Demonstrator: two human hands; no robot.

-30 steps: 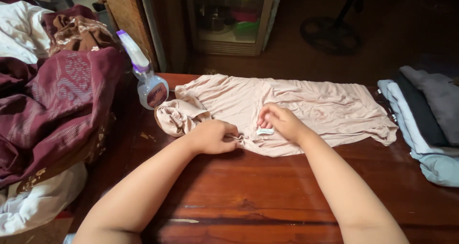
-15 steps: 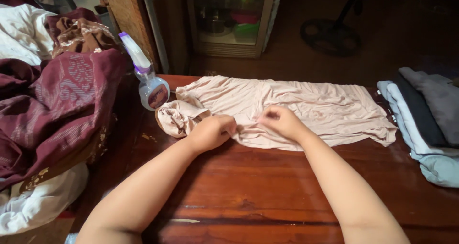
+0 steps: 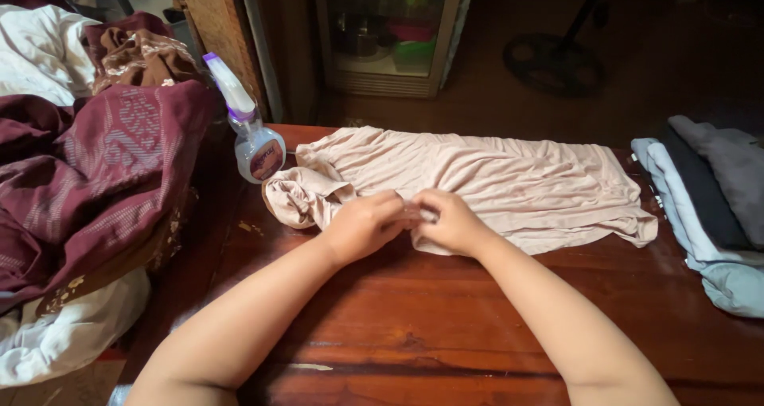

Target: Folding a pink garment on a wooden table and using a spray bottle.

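1. Pink top [image 3: 493, 179] lies flat and wrinkled across the far half of the wood table [image 3: 414, 326], long side running 9 to 3 o'clock.
2. Its left end is bunched into a sleeve roll [image 3: 298, 199] at 9 o'clock of the hands.
3. Left hand [image 3: 360, 227] and right hand [image 3: 447, 223] are together at the top's near hem, fingertips meeting, both pinching a small fold of the fabric between them.
4. Both hands closed on cloth; whether anything else sits in the pinch, cannot tell, fingers cover it.
5. Forearms come in from 6 o'clock, resting low over the bare table.
6. Spray bottle [image 3: 256, 147], clear body with purple collar and white trigger, stands upright at 10 o'clock of the hands, just beside the sleeve roll at the table's far left corner.
7. Maroon cloth [image 3: 103, 175] with pale pattern is heaped at 9 o'clock, off the table's left edge; brown cloth [image 3: 139, 56] and white cloth [image 3: 40, 52] are piled behind it at 10 to 11 o'clock.
8. More white fabric [image 3: 64, 334] hangs below the maroon heap at 8 o'clock.
9. Folded stack [image 3: 708, 207] of grey, black and light blue clothes sits at 3 o'clock on the table's right end, apart from the top.
10. Cabinet [image 3: 390, 36] with glass front stands at 12 o'clock on the floor beyond the table; fan base [image 3: 553, 64] at 1 o'clock.
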